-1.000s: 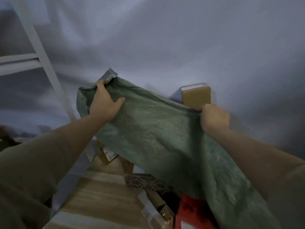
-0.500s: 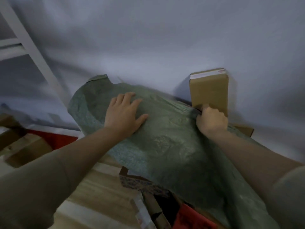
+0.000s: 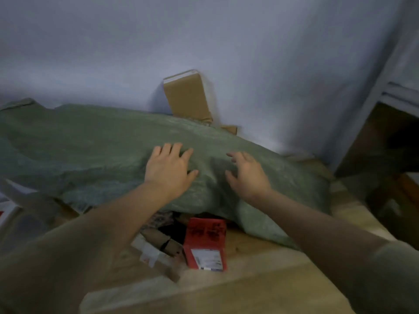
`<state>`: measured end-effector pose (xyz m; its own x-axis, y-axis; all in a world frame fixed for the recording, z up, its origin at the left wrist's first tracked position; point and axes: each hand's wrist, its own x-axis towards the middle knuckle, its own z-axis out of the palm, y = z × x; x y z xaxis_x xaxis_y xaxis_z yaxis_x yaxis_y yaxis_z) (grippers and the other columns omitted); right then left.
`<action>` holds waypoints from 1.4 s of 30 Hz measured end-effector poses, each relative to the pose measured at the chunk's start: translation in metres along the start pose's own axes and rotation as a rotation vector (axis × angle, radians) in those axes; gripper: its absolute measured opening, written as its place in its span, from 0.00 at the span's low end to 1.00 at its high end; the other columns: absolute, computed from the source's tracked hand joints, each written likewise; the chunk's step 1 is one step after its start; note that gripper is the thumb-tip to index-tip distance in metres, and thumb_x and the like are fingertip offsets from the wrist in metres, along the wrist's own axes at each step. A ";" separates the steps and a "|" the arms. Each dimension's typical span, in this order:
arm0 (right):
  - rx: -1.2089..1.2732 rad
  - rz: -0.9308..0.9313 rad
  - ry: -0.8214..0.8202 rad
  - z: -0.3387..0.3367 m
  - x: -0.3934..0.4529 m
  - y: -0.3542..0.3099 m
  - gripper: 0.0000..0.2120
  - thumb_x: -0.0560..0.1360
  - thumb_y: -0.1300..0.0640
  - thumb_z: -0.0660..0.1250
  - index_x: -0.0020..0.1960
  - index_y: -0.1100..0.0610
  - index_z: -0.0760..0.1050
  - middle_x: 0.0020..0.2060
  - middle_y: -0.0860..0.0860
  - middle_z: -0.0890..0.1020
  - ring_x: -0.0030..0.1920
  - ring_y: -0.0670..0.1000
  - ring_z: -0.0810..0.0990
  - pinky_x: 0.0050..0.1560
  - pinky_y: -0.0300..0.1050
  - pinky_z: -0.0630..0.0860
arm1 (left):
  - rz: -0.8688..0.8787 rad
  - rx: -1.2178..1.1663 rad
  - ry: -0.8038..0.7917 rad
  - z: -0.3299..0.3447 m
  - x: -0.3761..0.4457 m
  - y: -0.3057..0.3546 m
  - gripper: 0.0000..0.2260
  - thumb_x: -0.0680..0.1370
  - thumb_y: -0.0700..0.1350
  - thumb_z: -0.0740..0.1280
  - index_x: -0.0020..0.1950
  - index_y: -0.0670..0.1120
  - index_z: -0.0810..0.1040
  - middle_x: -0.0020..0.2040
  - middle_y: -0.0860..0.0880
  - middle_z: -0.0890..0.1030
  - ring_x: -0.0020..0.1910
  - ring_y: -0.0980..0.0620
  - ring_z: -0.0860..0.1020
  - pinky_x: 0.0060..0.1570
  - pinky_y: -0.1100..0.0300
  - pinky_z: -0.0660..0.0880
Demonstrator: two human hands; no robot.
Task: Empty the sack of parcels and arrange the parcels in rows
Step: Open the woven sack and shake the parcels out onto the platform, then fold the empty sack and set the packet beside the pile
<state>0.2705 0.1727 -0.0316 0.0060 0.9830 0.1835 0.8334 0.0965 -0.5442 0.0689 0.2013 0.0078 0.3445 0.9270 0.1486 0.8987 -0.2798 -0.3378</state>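
The green woven sack point(image 3: 90, 155) lies draped across a heap of parcels on the floor. My left hand point(image 3: 169, 169) rests flat on top of it, fingers spread. Just to the right, my right hand point(image 3: 246, 173) hovers over or lightly touches the cloth with fingers apart, holding nothing. A red parcel with a white label point(image 3: 205, 243) pokes out from under the sack's near edge, beside a brown cardboard parcel point(image 3: 163, 242) and a patterned one. A tall brown box point(image 3: 187, 96) leans against the wall behind the sack.
A pale wall point(image 3: 249, 53) rises right behind the heap. A light shelf frame point(image 3: 376, 91) with dark space and boxes under it stands at right. Wood-pattern floor point(image 3: 260, 284) spreads in front. White and red items sit at the far left edge.
Both hands let go of the sack's raised edge. The sack dropped flat over the parcels. My view swung right and down, bringing the red parcel into sight.
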 end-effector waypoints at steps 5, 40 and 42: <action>-0.135 0.175 -0.031 -0.007 -0.082 0.063 0.24 0.79 0.52 0.65 0.73 0.52 0.67 0.65 0.54 0.75 0.66 0.56 0.72 0.66 0.51 0.68 | -0.003 0.055 -0.033 -0.002 -0.003 0.033 0.30 0.80 0.64 0.49 0.79 0.51 0.57 0.77 0.43 0.60 0.74 0.40 0.59 0.72 0.46 0.55; 1.402 0.704 0.877 -0.065 -0.004 0.137 0.06 0.75 0.55 0.73 0.50 0.51 0.78 0.52 0.50 0.83 0.49 0.48 0.83 0.51 0.40 0.79 | -0.487 -0.144 -0.115 0.018 -0.037 0.111 0.34 0.79 0.67 0.46 0.80 0.48 0.54 0.80 0.42 0.55 0.79 0.44 0.52 0.77 0.49 0.46; 1.355 0.505 0.830 -0.088 0.007 0.115 0.07 0.76 0.54 0.72 0.53 0.52 0.78 0.57 0.51 0.82 0.51 0.44 0.81 0.50 0.31 0.77 | -0.460 -0.239 -0.162 0.018 -0.041 0.109 0.33 0.79 0.67 0.46 0.79 0.50 0.56 0.79 0.46 0.60 0.77 0.46 0.56 0.76 0.51 0.48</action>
<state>0.4154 0.1773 -0.0207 0.7495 0.6536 -0.1053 -0.3915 0.3094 -0.8666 0.1481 0.1369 -0.0521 -0.1288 0.9885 0.0798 0.9900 0.1328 -0.0476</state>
